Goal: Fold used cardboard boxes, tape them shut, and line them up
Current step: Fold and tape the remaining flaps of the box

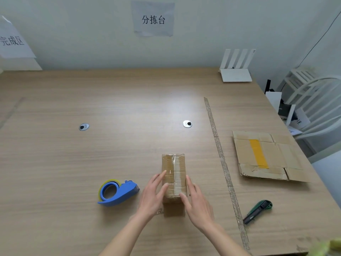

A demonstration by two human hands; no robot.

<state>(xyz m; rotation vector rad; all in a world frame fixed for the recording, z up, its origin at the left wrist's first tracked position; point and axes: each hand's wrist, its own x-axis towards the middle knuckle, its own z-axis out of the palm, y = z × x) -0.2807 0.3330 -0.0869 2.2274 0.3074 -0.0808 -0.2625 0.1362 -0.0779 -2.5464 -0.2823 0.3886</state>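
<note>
Box (pixel 173 174) near centre of counter (pixel 110 108); tape dispenser (pixel 118 193) to its left; flattened cardboard (pixel 265 156) and knife (pixel 257 211) right.

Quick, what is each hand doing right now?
Left hand: open, straight fingers touching the left side of the taped box.
Right hand: open, fingers touching the box's right side.

Left hand (pixel 153 196), right hand (pixel 197 202): forearms converging, fingers straight.

Small taped cardboard box (pixel 173 174) upright mid-table; flattened box (pixel 265 156) apparently untaped, right.
</note>
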